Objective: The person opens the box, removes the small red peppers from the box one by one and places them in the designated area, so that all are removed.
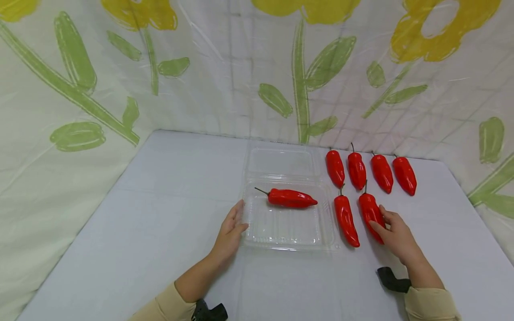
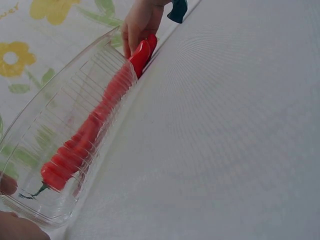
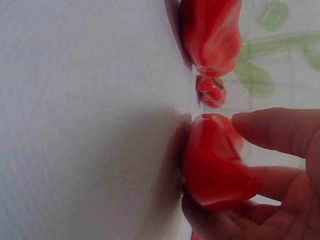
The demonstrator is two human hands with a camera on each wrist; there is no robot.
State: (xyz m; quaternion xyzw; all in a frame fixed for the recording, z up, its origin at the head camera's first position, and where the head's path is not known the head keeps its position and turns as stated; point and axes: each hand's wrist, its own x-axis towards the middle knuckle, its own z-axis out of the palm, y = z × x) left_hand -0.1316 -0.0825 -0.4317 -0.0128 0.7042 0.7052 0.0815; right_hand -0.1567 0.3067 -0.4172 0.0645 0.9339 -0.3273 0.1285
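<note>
At centre frame, the left hand [image 1: 230, 232] lay flat, steadying the clear tray [image 1: 321, 232], while right-hand fingers [image 3: 272, 132] pinched a red pepper [image 1: 371, 214] for lifting.

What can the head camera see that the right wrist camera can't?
Only the head view shows the clear tray with one pepper inside, the left hand touching the tray's edge, and the back row of four peppers.

Only the right wrist view shows, close up, the fingers curling around the blunt end of a pepper.

Both show the right hand on that pepper, another pepper beside it, the white table and the flowered sheet.
</note>
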